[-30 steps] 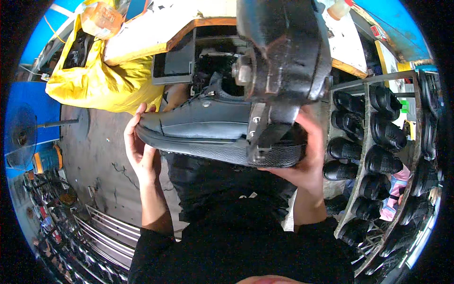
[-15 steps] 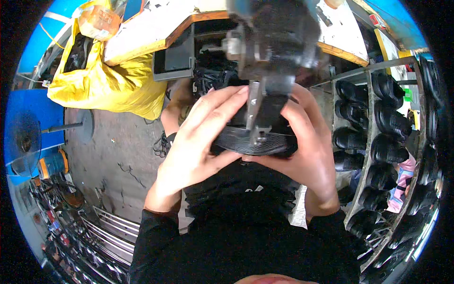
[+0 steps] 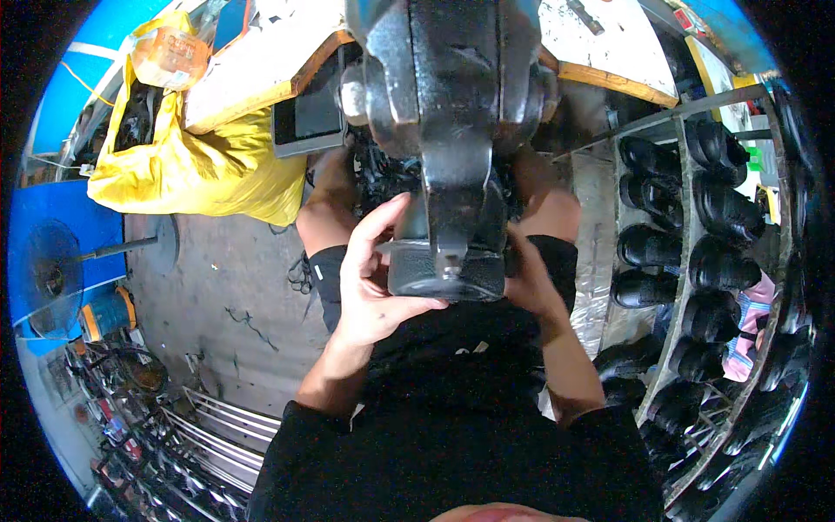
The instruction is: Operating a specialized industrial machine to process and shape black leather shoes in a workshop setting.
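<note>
A heavy black metal machine arm (image 3: 457, 104) reaches down toward me in the middle, its narrow end over a black shoe (image 3: 409, 271) with a textured surface. My left hand (image 3: 367, 291) grips the shoe's left side, thumb along the near edge and fingers curled up behind. On the other side, my right hand (image 3: 532, 283) is closed round the shoe's right end. It is slightly blurred, and its fingertips are partly hidden. The machine covers the middle of the shoe, so I cannot tell whether its tip touches it.
Racks of black shoes (image 3: 648, 248) stand at the right. A yellow bag (image 3: 209, 170) sits at the left beside a white table (image 3: 261, 70) with wooden edges. A standing fan (image 3: 52, 274) is at far left, near a white metal rack (image 3: 222, 426). My bare knees flank the machine.
The machine arm looks larger and straighter, and sits further left. Both hands and the shoe are now slightly lower; my right hand has moved left and shows less. The shoe stays held.
</note>
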Tool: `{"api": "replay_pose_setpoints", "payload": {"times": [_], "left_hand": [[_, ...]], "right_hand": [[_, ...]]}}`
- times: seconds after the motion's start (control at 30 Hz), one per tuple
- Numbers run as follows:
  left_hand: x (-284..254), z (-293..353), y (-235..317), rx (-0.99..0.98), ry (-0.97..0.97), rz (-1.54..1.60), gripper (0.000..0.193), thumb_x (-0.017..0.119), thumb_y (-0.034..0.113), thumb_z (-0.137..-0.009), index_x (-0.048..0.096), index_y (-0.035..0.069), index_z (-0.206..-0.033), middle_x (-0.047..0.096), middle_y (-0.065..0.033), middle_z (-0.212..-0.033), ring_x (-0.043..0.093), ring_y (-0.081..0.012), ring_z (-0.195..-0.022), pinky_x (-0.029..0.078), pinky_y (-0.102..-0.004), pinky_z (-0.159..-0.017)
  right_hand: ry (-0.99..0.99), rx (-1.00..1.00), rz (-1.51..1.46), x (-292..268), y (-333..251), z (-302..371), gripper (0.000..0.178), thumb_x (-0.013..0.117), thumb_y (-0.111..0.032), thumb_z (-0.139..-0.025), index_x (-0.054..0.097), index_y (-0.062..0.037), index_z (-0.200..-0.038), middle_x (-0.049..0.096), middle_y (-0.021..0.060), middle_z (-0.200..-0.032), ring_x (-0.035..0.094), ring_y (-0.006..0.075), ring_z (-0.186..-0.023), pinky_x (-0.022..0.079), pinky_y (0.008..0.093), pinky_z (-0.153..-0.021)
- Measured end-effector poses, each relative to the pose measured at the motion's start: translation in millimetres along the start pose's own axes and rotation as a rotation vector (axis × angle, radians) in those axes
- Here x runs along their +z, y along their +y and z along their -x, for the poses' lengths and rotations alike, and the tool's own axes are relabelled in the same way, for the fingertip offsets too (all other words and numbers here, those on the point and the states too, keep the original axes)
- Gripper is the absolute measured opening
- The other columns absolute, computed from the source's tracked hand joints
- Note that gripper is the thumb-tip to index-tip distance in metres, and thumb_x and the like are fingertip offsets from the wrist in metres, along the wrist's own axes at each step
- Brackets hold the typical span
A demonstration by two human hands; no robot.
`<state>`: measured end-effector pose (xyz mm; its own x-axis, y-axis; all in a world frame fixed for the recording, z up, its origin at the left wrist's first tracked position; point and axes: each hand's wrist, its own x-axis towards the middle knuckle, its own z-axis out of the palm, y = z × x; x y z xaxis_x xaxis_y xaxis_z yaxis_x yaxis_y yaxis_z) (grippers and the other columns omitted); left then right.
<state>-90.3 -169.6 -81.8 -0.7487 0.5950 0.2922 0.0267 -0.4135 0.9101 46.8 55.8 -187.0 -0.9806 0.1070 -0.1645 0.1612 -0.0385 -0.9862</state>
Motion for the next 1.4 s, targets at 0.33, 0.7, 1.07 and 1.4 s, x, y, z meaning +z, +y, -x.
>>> {"api": "replay_pose_setpoints", "payload": {"times": [0.33,0.7,1.07,1.4], "left_hand": [[30.8,8.4,3.1,-0.408,0.222,0.199,0.124,0.079,-0.02,-0.067,0.005,0.013,-0.161,0.037,-0.0137,-0.154,0.052,-0.0265,-0.131,0.052,-0.0404,-0.102],[5.6,15.5,-42.9,-0.549,0.127,0.12,0.107,0.077,0.0,-0.079,0.007,0.008,-0.16,0.05,-0.0089,-0.139,0.055,-0.016,-0.116,0.048,-0.0332,-0.099],[-5.0,30.2,-143.6,-0.474,-0.636,-0.887,0.052,0.063,0.029,-0.099,0.052,-0.003,-0.139,0.059,-0.0253,-0.135,0.058,-0.0321,-0.125,0.042,-0.0366,-0.107],[32.4,49.9,-129.4,-0.525,-0.76,-0.882,0.051,0.062,0.024,-0.099,0.05,-0.004,-0.141,0.054,-0.0224,-0.142,0.051,-0.0318,-0.133,0.038,-0.0371,-0.111]], "right_hand": [[0.146,-0.328,0.691,-99.6,-142.4,12.1,0.092,0.088,-0.011,-0.044,0.062,-0.0024,-0.132,0.063,0.0135,-0.127,0.059,0.0306,-0.12,0.045,0.0402,-0.104],[0.016,0.101,0.868,-66.2,-175.0,70.9,0.097,0.089,-0.009,-0.059,0.046,-0.0032,-0.146,0.055,0.0177,-0.143,0.055,0.0278,-0.13,0.04,0.039,-0.11],[1.683,0.336,0.039,108.0,11.0,410.1,0.078,0.077,-0.005,-0.081,0.036,0.0004,-0.147,0.053,0.0162,-0.136,0.052,0.0236,-0.124,0.04,0.0335,-0.108],[1.65,1.099,1.091,-18.1,145.4,525.2,0.087,0.076,-0.022,-0.079,0.033,-0.0162,-0.154,0.054,0.0247,-0.121,0.05,0.044,-0.118,0.041,0.0486,-0.103]]}}
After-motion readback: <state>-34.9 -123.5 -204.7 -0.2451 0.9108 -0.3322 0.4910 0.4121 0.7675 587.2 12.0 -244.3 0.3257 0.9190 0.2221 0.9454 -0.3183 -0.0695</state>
